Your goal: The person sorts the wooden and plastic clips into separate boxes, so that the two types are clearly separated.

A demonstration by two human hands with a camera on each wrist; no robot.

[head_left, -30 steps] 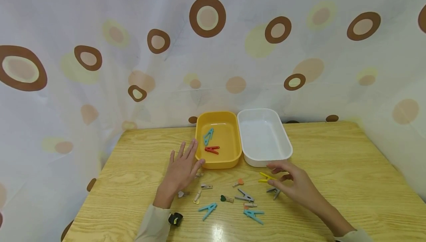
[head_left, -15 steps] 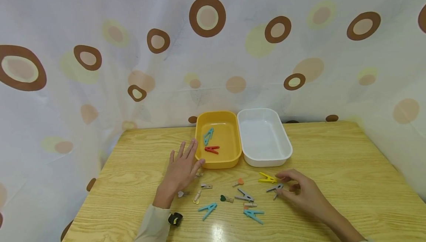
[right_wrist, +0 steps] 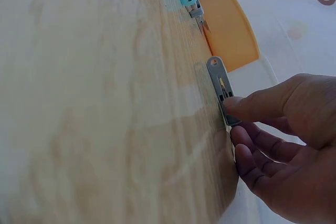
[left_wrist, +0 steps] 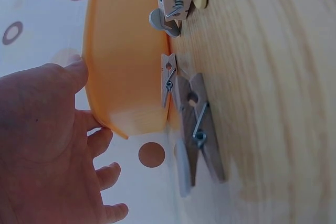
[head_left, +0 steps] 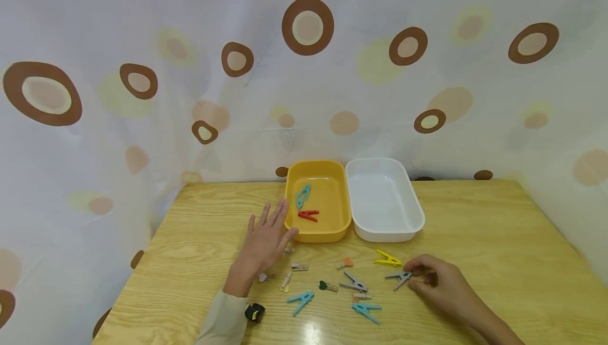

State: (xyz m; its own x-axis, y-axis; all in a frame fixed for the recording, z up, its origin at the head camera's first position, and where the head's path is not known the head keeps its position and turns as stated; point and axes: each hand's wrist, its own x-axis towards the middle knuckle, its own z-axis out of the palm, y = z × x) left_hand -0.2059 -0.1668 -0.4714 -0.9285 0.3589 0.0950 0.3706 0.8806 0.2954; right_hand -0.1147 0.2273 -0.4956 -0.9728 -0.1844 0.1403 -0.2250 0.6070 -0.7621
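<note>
Head view: rightmost gray plastic clothespin [head_left: 404,276] on tabletop [head_left: 489,237], immediately left of right hand [head_left: 440,284], the nearer one; joined end toward that hand, splayed legs pointing away. Left wrist view: left hand [left_wrist: 44,135] spread, touching yellow bin [left_wrist: 126,61] at rim. Right wrist view: clothespin pinched at joined end between thumb and curled fingers, long axis leading outward.

Two clips [head_left: 307,214] lie in the left tray [head_left: 324,237], beside the right tray [head_left: 387,236]; nearer, loose clips [head_left: 393,261] on the worktop [head_left: 494,239].
</note>
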